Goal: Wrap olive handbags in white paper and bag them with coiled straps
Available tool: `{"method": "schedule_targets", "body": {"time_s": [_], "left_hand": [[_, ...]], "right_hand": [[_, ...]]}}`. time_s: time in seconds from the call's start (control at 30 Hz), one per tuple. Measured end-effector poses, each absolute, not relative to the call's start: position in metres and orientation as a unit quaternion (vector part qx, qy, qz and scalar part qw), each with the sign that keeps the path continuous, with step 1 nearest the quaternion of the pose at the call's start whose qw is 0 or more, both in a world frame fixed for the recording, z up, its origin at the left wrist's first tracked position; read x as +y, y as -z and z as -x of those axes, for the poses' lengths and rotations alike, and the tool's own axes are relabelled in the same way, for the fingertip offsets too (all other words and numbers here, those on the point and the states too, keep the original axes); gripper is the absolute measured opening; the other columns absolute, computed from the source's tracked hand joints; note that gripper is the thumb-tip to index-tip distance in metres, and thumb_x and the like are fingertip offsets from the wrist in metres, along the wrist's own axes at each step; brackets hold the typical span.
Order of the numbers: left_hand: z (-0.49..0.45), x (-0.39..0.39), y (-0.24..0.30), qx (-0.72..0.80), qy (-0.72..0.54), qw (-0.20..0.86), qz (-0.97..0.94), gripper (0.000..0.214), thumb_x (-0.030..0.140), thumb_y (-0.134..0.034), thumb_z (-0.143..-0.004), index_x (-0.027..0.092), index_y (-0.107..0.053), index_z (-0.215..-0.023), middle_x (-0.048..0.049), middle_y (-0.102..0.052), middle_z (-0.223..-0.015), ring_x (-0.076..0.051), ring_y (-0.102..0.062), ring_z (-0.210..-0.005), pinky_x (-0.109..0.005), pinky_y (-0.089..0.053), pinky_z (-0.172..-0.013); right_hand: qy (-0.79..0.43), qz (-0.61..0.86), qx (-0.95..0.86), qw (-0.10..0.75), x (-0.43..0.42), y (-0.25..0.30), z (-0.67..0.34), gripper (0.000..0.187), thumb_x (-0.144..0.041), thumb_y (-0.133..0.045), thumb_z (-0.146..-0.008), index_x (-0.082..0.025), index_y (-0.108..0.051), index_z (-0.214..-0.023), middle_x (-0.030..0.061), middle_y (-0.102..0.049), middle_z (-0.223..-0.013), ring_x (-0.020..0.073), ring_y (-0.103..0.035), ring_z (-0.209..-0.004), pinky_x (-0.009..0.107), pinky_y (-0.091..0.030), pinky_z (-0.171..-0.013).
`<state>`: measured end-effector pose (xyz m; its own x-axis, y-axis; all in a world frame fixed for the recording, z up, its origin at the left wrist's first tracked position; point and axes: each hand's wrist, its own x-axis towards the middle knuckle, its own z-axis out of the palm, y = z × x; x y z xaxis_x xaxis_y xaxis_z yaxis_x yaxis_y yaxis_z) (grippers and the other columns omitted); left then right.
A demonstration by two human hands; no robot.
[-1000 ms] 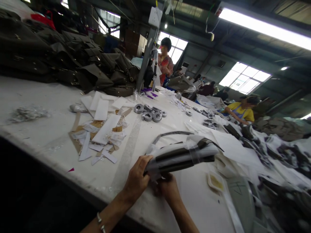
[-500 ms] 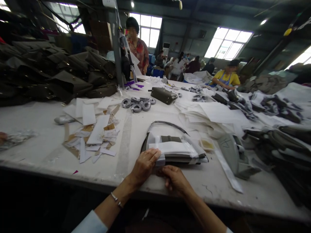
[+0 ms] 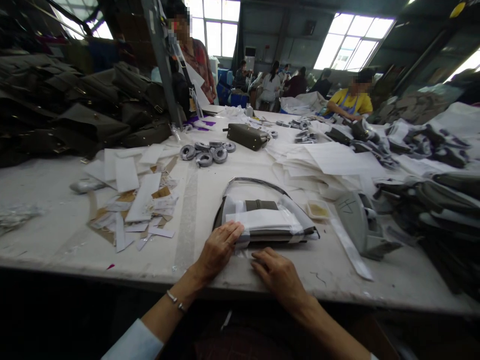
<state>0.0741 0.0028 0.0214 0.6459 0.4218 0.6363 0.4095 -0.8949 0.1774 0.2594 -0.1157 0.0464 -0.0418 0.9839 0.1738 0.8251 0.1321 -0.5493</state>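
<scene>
A dark olive handbag (image 3: 262,204), partly wrapped in white sheet and clear tape, lies flat at the front of the table with its handle loop (image 3: 258,181) pointing away from me. My left hand (image 3: 218,247) rests on its front left corner, fingers stretched out flat over the white wrapping; the thumb is hidden. Just in front of the bag's near edge is my right hand (image 3: 275,272), palm down and slightly bent, its fingers apart with nothing visible in them. A strip of clear tape (image 3: 242,246) shows at the bag's edge between the hands.
A tape dispenser (image 3: 356,225) stands right of the bag, beside a small tray (image 3: 318,210). Paper scraps (image 3: 144,205) lie left, wrapped coils (image 3: 204,159) and another bag (image 3: 247,136) farther back. Piled bags (image 3: 93,115) fill the left side. A co-worker (image 3: 350,102) works across the table.
My right hand has opened from a pinch near the tape and now lies palm down by the bag's edge. My left hand stays on the bag's corner. The view has shifted slightly.
</scene>
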Motion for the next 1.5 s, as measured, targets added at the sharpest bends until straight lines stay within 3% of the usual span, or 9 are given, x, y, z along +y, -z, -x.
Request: {"method": "schedule_targets", "body": {"time_s": [0.2,0.33,0.47,0.67,1.03,1.17,1.33,1.4,1.5], "left_hand": [[-0.072,0.003,-0.018,0.213,-0.359,-0.024,-0.909,0.046,0.006,-0.040,-0.094,0.016,-0.047,-0.139,-0.0115,-0.060,-0.133,-0.024,-0.050,-0.130,-0.041,-0.051,-0.103],[-0.071,0.003,-0.018,0.211,-0.355,-0.031,-0.910,0.044,0.008,-0.038,-0.097,0.017,-0.048,-0.139,-0.0115,-0.058,-0.136,-0.024,-0.049,-0.131,-0.041,-0.050,-0.104],[-0.069,0.004,-0.020,0.200,-0.346,-0.030,-0.916,0.042,0.012,-0.043,-0.097,0.018,-0.049,-0.138,-0.0110,-0.056,-0.138,-0.025,-0.047,-0.133,-0.042,-0.049,-0.106],[-0.068,0.005,-0.019,0.203,-0.350,-0.011,-0.914,0.045,0.011,-0.039,-0.097,0.018,-0.045,-0.142,-0.0121,-0.056,-0.138,-0.024,-0.045,-0.136,-0.041,-0.050,-0.105],[-0.073,0.004,-0.015,0.217,-0.368,0.000,-0.904,0.039,0.011,-0.040,-0.096,0.016,-0.053,-0.132,-0.0116,-0.065,-0.126,-0.023,-0.052,-0.130,-0.039,-0.052,-0.102],[-0.075,0.004,-0.012,0.218,-0.379,-0.004,-0.899,0.034,0.011,-0.041,-0.097,0.015,-0.057,-0.127,-0.0115,-0.066,-0.121,-0.023,-0.054,-0.126,-0.039,-0.053,-0.099],[-0.075,0.003,-0.012,0.222,-0.375,0.003,-0.900,0.034,0.011,-0.040,-0.097,0.014,-0.057,-0.126,-0.0119,-0.065,-0.123,-0.024,-0.053,-0.127,-0.040,-0.052,-0.101],[-0.075,0.002,-0.012,0.220,-0.377,0.006,-0.900,0.035,0.011,-0.039,-0.097,0.014,-0.056,-0.127,-0.0121,-0.065,-0.124,-0.024,-0.052,-0.128,-0.041,-0.052,-0.102],[-0.075,0.002,-0.011,0.220,-0.383,0.004,-0.897,0.035,0.011,-0.039,-0.097,0.014,-0.056,-0.128,-0.0121,-0.065,-0.124,-0.025,-0.053,-0.128,-0.042,-0.052,-0.101]], "right_hand": [[-0.072,0.582,-0.809,0.033,-0.078,-0.053,-0.253,0.015,-0.018,-0.056,-0.092,-0.018,-0.070,-0.088,0.0069,-0.070,-0.090,0.0187,-0.068,-0.078,0.024,-0.052,-0.067],[-0.040,0.549,-0.835,-0.006,-0.068,-0.051,-0.247,0.022,-0.010,-0.048,-0.093,-0.015,-0.069,-0.096,0.0106,-0.071,-0.097,0.0197,-0.068,-0.078,0.024,-0.050,-0.062],[-0.012,0.547,-0.836,0.025,-0.070,-0.045,-0.245,0.027,-0.006,-0.047,-0.090,-0.012,-0.066,-0.108,0.0143,-0.069,-0.107,0.0211,-0.068,-0.081,0.025,-0.050,-0.062],[-0.081,0.565,-0.816,0.094,-0.095,-0.031,-0.231,0.012,-0.011,-0.054,-0.084,-0.017,-0.065,-0.084,0.0057,-0.068,-0.086,0.0170,-0.065,-0.073,0.023,-0.045,-0.062],[-0.217,0.531,-0.794,0.200,-0.140,-0.010,-0.214,0.014,-0.009,-0.056,-0.075,-0.021,-0.062,-0.079,0.0005,-0.066,-0.076,0.0142,-0.063,-0.070,0.021,-0.039,-0.061],[-0.255,0.536,-0.784,0.182,-0.147,0.000,-0.212,0.018,-0.009,-0.058,-0.073,-0.022,-0.067,-0.082,0.0013,-0.069,-0.081,0.0153,-0.064,-0.072,0.022,-0.042,-0.062],[-0.468,0.449,-0.753,0.109,-0.135,-0.046,-0.226,0.009,-0.027,-0.065,-0.084,-0.025,-0.073,-0.081,-0.0049,-0.068,-0.070,0.0111,-0.061,-0.061,0.017,-0.042,-0.054],[-0.428,0.492,-0.739,0.169,-0.115,-0.074,-0.239,0.014,-0.029,-0.062,-0.088,-0.023,-0.073,-0.081,-0.0032,-0.067,-0.069,0.0115,-0.061,-0.061,0.018,-0.044,-0.055],[-0.188,0.573,-0.749,0.273,-0.074,-0.102,-0.264,0.016,-0.023,-0.057,-0.091,-0.021,-0.072,-0.089,0.0032,-0.069,-0.083,0.0168,-0.064,-0.078,0.026,-0.051,-0.075]]}}
